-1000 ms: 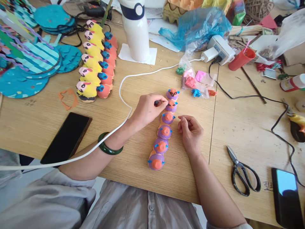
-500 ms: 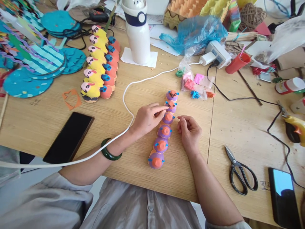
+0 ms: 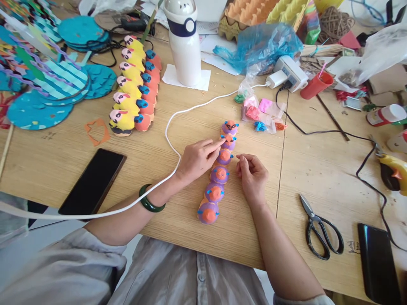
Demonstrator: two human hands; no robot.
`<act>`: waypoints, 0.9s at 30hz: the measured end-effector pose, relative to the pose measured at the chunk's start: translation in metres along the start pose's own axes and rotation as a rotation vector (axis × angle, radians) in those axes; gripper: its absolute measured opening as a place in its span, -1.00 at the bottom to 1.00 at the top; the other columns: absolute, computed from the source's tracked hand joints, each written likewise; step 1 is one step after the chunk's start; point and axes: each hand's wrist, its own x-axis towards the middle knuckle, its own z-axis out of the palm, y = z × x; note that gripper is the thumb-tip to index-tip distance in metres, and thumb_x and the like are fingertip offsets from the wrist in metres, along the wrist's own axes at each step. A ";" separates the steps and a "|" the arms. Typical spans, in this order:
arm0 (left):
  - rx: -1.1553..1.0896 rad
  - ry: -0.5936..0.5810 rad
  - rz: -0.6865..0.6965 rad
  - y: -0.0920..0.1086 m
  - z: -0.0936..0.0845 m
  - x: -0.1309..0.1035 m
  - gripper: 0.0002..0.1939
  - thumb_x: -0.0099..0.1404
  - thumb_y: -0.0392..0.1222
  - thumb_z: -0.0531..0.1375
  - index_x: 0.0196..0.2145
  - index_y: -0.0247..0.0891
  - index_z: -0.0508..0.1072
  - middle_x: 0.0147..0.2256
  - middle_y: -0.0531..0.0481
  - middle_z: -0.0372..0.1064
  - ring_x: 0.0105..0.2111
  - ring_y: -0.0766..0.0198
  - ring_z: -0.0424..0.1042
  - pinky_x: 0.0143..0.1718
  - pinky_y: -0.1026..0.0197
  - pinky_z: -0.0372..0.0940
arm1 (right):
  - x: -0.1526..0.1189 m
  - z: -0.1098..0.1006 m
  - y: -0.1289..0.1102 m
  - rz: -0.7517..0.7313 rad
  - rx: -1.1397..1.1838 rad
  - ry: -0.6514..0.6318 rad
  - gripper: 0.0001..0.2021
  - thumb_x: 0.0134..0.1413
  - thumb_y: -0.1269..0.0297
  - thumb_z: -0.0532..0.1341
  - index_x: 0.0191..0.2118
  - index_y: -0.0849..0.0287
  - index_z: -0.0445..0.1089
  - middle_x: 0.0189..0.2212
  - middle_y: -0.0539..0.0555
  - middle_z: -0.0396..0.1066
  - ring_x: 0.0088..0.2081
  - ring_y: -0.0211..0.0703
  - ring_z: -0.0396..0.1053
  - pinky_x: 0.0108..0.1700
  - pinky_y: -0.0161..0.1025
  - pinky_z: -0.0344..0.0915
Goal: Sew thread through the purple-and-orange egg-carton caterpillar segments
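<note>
Fingers on a painted row of cups

Painted cups [image 3: 219,173], purple with orange tops and small blue bits, lie in a line on the counter [image 3: 190,110], running between the two hands and away from the person. The left hand [image 3: 197,159] lies on the near-left side of the row, its forefinger stretched out so the tip touches the second cup from the far end; the other fingers are loosely curled and grip nothing that shows. The right hand [image 3: 252,176] rests on the counter just beside the row's middle, on the other side, fingers curled with thumb against forefinger; whether something small is pinched there cannot be told. A green bangle [image 3: 151,203] sits on the left wrist, and a white cable [image 3: 171,135] runs across the counter and over that forearm.

Beyond the fingertips lie small bags of coloured clay [image 3: 260,112]. Further off, past the left hand, stands a white bottle [image 3: 183,42] on a paper square. Well to the left of the left hand is a double row of yellow and orange painted cups [image 3: 135,87], with a black phone [image 3: 93,182] nearer the person. To the right of the right hand, apart from it, lie black scissors [image 3: 321,228], and a second phone [image 3: 380,262] beyond them.
</note>
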 end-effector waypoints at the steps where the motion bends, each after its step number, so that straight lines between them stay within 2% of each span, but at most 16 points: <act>1: -0.021 0.005 -0.016 0.000 0.000 0.001 -0.66 0.50 -0.24 0.11 0.10 -0.31 0.58 -0.36 -0.04 0.52 -0.41 0.33 0.40 -0.32 0.28 0.24 | 0.000 0.000 0.000 0.000 0.005 0.001 -0.72 0.26 0.03 0.24 -0.27 0.15 0.52 -0.60 -0.10 0.30 -0.58 -0.33 0.19 -0.50 -0.30 0.17; 7: -0.225 0.103 -0.103 0.006 -0.007 0.001 -0.67 0.47 -0.22 0.13 0.07 -0.28 0.60 -0.34 -0.04 0.56 -0.41 0.34 0.41 -0.33 0.30 0.28 | -0.001 -0.001 -0.001 0.006 0.021 0.003 -0.72 0.25 0.03 0.26 -0.27 0.15 0.51 -0.60 -0.10 0.30 -0.58 -0.34 0.18 -0.50 -0.31 0.17; 11: -0.438 0.083 -0.254 0.012 -0.011 -0.004 -0.72 0.45 -0.20 0.16 -0.03 -0.25 0.65 -0.17 -0.10 0.62 -0.25 0.28 0.51 -0.22 0.26 0.36 | 0.000 0.000 -0.001 0.011 0.040 0.014 -0.71 0.23 0.01 0.27 -0.27 0.15 0.52 -0.61 -0.10 0.30 -0.58 -0.33 0.20 -0.52 -0.32 0.15; 13: -0.520 0.080 -0.321 0.016 -0.012 -0.009 -0.74 0.43 -0.19 0.18 -0.07 -0.22 0.66 -0.16 -0.09 0.61 -0.19 0.27 0.51 -0.16 0.24 0.37 | 0.000 0.000 -0.001 0.012 0.056 0.019 -0.71 0.23 0.00 0.27 -0.26 0.15 0.52 -0.61 -0.10 0.31 -0.58 -0.33 0.20 -0.53 -0.33 0.14; 15: -0.623 0.083 -0.398 0.020 -0.013 -0.015 -0.74 0.40 -0.18 0.21 -0.06 -0.20 0.66 -0.25 -0.04 0.56 -0.28 0.31 0.47 -0.22 0.25 0.37 | 0.000 0.000 -0.001 0.012 0.066 0.026 -0.70 0.22 -0.01 0.27 -0.26 0.15 0.52 -0.61 -0.10 0.31 -0.60 -0.34 0.19 -0.55 -0.34 0.13; 18: -0.914 0.081 -0.558 0.028 -0.014 -0.022 -0.67 0.37 -0.15 0.21 0.04 -0.17 0.62 -0.42 0.07 0.34 -0.51 0.42 0.24 -0.48 0.31 0.25 | -0.001 -0.001 -0.002 0.023 0.066 0.039 -0.70 0.22 -0.01 0.26 -0.26 0.15 0.51 -0.61 -0.11 0.30 -0.62 -0.35 0.17 -0.57 -0.34 0.10; 21: -1.128 0.087 -0.605 0.032 -0.013 -0.024 -0.63 0.37 -0.14 0.16 0.05 -0.20 0.60 -0.49 0.13 0.17 -0.58 0.44 0.12 -0.55 0.32 0.18 | -0.002 0.000 -0.003 -0.005 0.053 0.070 -0.73 0.24 0.03 0.24 -0.16 0.13 0.49 -0.57 -0.11 0.30 -0.59 -0.34 0.18 -0.54 -0.33 0.13; 27: -1.098 0.109 -0.650 0.028 -0.007 -0.026 -0.63 0.30 -0.07 0.23 -0.02 -0.26 0.61 -0.55 0.18 0.07 -0.60 0.46 0.04 -0.61 0.33 0.07 | 0.001 0.005 -0.002 -0.225 -0.200 0.096 -0.68 0.32 0.13 0.16 0.08 0.08 0.48 -0.33 -0.03 0.32 -0.44 -0.27 0.22 -0.36 -0.24 0.26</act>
